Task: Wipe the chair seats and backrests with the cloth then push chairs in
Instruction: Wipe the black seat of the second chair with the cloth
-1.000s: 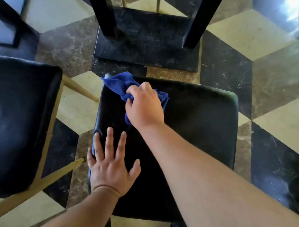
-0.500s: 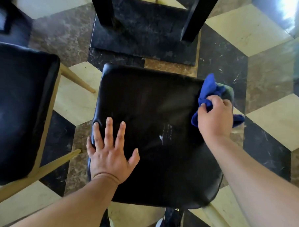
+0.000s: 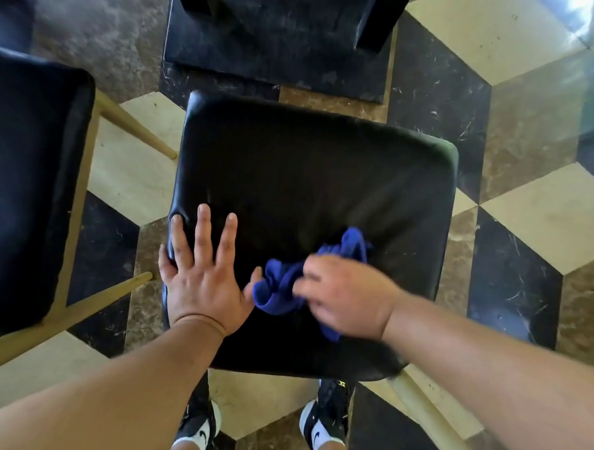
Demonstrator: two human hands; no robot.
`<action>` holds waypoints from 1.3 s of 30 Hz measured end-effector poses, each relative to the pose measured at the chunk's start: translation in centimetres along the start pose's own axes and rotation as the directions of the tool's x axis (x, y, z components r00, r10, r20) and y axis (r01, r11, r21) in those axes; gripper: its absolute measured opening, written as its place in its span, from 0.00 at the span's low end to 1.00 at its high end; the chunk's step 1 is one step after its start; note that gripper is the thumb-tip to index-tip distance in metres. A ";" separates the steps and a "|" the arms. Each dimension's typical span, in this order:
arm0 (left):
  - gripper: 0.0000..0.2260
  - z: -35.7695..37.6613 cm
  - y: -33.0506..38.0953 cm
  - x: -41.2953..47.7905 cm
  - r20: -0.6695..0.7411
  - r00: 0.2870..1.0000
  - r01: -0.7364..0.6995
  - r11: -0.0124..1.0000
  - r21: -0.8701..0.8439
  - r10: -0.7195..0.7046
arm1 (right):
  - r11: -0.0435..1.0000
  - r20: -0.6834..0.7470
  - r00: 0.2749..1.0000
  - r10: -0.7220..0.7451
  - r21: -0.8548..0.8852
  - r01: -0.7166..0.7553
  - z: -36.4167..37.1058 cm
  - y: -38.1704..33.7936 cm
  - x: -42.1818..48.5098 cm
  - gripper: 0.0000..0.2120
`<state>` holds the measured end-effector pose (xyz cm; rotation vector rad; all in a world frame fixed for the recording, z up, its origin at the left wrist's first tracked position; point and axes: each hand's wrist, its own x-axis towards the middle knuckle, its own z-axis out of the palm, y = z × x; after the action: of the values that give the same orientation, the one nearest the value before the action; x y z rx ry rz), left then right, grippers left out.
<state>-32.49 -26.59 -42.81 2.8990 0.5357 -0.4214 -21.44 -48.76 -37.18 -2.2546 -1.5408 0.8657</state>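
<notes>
1. The black chair seat (image 3: 308, 177) fills the middle of the view. Taking its centre as the clock's hub, the person stands at 6 o'clock, shoes (image 3: 326, 416) just under the near edge, so both arms reach the whole cushion.
2. The left hand (image 3: 201, 278) lies flat at about 8 o'clock on the seat, fingers straight and spread, grasping nothing. Judging by its place on the near left corner, it steadies the chair so it does not slide or turn under the rubbing.
3. The right hand (image 3: 347, 295) is at about 5 o'clock, fingers clenched round a bunched blue cloth (image 3: 276, 288). The hand is blurred, so how each finger lies cannot be told.
4. The cloth lies on the seat at about 6 o'clock, just beside the left thumb, its loose end poking out toward the hub. Bunching it probably gives a thick pad to press with.
5. A second black chair (image 3: 28, 186) stands at 9 o'clock, apart from the first, on pale wooden legs.
6. The dark table base (image 3: 276, 50) sits at 12 o'clock on the patterned floor (image 3: 544, 218), near the seat's far edge; that looks like where the chair would be pushed.
7. No backrest is in view, so wiping one and pushing in appear not yet done.
</notes>
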 end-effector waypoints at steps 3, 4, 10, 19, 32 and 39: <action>0.42 0.0 -0.1 0.1 -0.006 1.000 -0.003 1.000 -0.007 0.003 | 0.958 -0.267 0.920 0.286 0.049 -0.284 -4.4 5.6 2.2 0.07; 0.42 0.0 -0.1 0.1 -0.012 1.000 -0.004 1.000 -0.007 0.004 | 0.928 -0.332 0.868 0.369 0.075 -0.366 -5.8 7.5 2.6 0.09; 0.41 0.2 -0.2 0.0 -0.033 0.999 -0.007 1.000 0.000 0.007 | 0.832 -0.414 0.730 0.544 0.157 -0.531 -7.3 9.8 2.4 0.10; 0.42 0.1 -0.1 -0.1 -0.011 1.000 0.005 1.000 -0.001 -0.005 | 0.994 0.210 0.978 0.004 0.106 -0.027 1.8 -2.0 -8.4 0.09; 0.42 0.7 -0.5 0.1 -0.053 0.999 0.000 1.000 -0.014 0.000 | 0.853 -0.223 0.824 0.521 0.095 -0.514 -7.0 11.8 -6.9 0.12; 0.42 1.2 -0.7 0.1 -0.076 0.997 -0.016 1.000 -0.005 0.015 | 0.703 -0.360 0.617 0.700 0.195 -0.684 -6.2 13.1 -6.9 0.11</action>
<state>-32.94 -26.16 -44.03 2.9219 0.5244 -0.3081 -9.54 -59.59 -37.13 -2.7978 -0.4179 0.4923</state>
